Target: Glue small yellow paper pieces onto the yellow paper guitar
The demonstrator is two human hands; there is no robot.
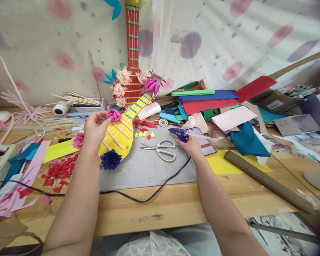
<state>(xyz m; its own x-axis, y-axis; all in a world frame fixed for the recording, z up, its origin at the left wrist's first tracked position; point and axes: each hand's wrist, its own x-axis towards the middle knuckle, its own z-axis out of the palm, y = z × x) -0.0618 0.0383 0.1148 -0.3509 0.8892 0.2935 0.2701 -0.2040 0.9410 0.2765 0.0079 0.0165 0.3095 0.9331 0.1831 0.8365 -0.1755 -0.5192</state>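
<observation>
My left hand [95, 129] pinches a magenta paper flower [114, 115] at the upper left edge of a yellow paper lute [126, 141]. Pink strips lie across the lute's body, and blue bars cross its neck. A dark blue paper flower [111, 159] sits at the lute's lower end, and a purple-pink one [152, 85] at its head. In my right hand [190, 145] is a blue hot glue gun [179, 134], its nozzle pointing left. Scissors [165, 150] with pale handles lie partly open between my hands on the grey cutting mat [149, 174].
A red paper instrument [133, 42] with peach flowers stands behind. Red paper scraps [59, 171] lie left, coloured paper sheets [210, 101] back right. A phone [201, 141] lies beside the glue gun, a brown roll [266, 181] further right. A black cord [146, 201] crosses the front.
</observation>
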